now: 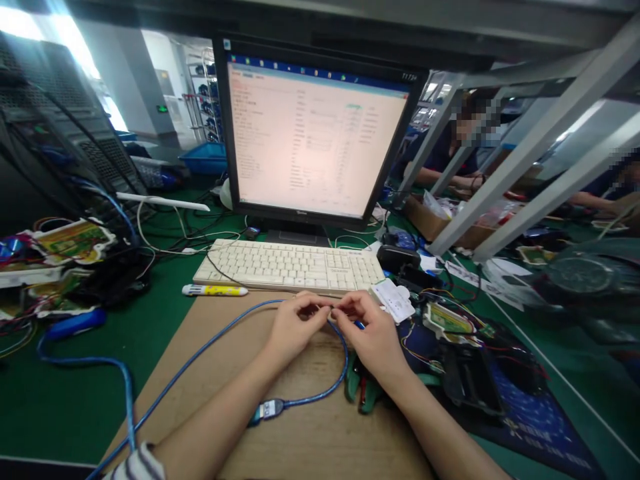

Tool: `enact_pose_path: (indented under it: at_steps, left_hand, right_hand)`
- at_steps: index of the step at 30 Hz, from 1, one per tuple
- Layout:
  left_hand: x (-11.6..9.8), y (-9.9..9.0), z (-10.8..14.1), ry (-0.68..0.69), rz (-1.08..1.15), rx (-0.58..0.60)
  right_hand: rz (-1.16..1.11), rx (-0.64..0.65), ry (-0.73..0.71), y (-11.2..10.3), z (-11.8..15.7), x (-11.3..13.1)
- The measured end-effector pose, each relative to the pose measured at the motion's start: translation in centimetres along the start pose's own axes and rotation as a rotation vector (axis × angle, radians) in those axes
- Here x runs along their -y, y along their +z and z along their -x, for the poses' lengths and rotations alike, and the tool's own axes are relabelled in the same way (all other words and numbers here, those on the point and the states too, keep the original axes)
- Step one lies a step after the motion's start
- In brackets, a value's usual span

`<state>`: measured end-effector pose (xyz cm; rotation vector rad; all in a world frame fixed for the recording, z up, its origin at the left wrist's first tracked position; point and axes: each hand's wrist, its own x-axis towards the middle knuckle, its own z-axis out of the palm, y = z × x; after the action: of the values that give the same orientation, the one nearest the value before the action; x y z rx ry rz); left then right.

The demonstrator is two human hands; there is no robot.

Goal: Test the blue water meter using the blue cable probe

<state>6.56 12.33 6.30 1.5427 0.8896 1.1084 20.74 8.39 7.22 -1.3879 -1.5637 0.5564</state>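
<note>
Fingers of your left hand [295, 325] and right hand [373, 333] pinching together on blue cable [210, 343] end, near keyboard [290, 265], meeting mid-table over brown board [320, 427]; cable slack looping near, easing strain.

Counter [90, 393] is covered in matt green mat, slightly textured. A brown board [310, 427] is laid on it, looks like smooth matt fibreboard or cardboard. Blue cable [200, 353] is sheathed in glossy translucent plastic; its connector [267, 409] is moulded in the same. Keyboard [290, 265] is made of yellowed matt plastic. Monitor [315, 133] is framed in black matt plastic, screen glossy. Frame struts [530, 143] are finished as smooth grey metal. Marker [214, 290] is cased in glossy white plastic.
</note>
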Motion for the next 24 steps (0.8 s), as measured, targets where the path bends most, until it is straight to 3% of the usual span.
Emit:
enact_pose_path:
  at_steps: [24]
  left_hand:
    - [0.38, -0.03, -0.06, -0.036, 0.050, 0.027]
  right_hand:
    - [-0.039, 0.023, 0.021, -0.07, 0.08, 0.22]
